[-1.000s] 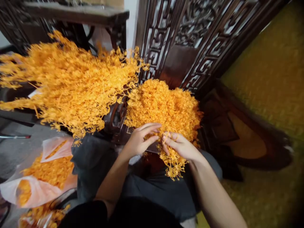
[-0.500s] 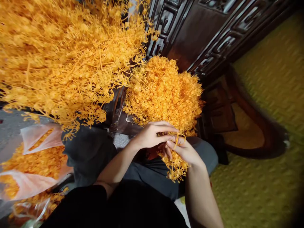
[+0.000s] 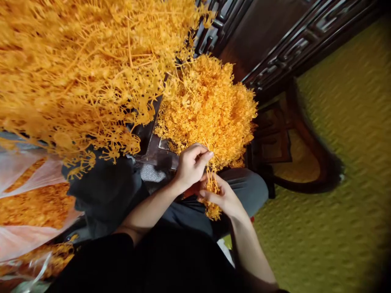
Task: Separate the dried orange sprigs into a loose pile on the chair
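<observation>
My left hand [image 3: 190, 166] is closed in a pinch, thumb against forefinger, on the thin stem ends of a small bunch of orange plastic flower sprigs [image 3: 212, 211]. Just below it, my right hand [image 3: 226, 197] curls its fingers and thumb around the middle of the same bunch. The flower heads hang down under the right hand, over my lap. Beyond both hands stands a dense mound of the same orange sprigs [image 3: 210, 106]. Part of the right fingers is hidden behind the stems.
A much larger heap of orange sprigs [image 3: 76, 69] fills the upper left. Whitish plastic bags [image 3: 27, 240] of orange pieces lie at the lower left. Dark carved wooden furniture [image 3: 256, 36] stands behind the mound, and a yellow-green textured surface [image 3: 311, 228] spreads on the right.
My left hand has shifted from lying over the right fingers to pinching the upper stem ends. A stem loop at the right fingers is gone from view. The camera view has shifted.
</observation>
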Available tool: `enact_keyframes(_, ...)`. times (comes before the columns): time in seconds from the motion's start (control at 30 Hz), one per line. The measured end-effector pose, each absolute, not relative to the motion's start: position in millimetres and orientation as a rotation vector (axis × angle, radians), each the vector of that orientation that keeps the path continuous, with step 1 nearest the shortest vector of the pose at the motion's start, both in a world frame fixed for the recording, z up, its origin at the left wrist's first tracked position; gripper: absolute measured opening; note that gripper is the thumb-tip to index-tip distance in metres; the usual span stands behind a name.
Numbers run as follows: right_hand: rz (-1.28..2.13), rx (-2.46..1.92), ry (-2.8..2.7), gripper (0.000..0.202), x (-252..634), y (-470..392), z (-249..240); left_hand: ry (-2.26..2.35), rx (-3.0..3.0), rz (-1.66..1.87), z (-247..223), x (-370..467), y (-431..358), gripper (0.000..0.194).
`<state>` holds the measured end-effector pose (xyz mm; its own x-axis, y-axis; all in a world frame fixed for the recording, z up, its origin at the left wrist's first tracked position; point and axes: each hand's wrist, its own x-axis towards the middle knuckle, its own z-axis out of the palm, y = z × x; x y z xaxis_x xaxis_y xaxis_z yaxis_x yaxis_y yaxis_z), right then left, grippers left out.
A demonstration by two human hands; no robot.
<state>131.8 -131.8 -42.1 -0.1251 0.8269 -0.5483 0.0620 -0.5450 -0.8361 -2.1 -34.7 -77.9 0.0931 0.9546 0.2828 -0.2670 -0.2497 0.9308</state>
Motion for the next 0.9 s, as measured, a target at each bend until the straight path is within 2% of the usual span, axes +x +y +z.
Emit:
enact_keyframes(0.07,1.681,-1.58,-0.924,0.045,126,-136,-46,0.808,1.242,1.422,-83,0,-34,0.025)
enact_keyframes(0.3,1.669,-1.585,-0.824,0.03,120,-143,-49,0.887,1.128,1.39,-94,7,-33,0.025)
enact_keyframes(0.53,1.554,-1.512,-0.548,0.033,100,-158,-57,0.849,1.142,1.361,-95,12,-35,0.027)
enact_keyframes(0.77,1.558,-1.453,-0.453,0.03,143,-118,-28,0.876,1.514,0.99,-87,-3,-25,0.045)
enact_keyframes(0.8,1.537,-1.453,-0.43,0.031,153,-110,-22,0.827,1.632,0.968,-79,-9,-26,0.044)
enact_keyframes(0.9,1.604,-1.507,-0.454,0.031,176,-92,-6,0.484,1.896,1.085,-53,-25,-34,0.025)
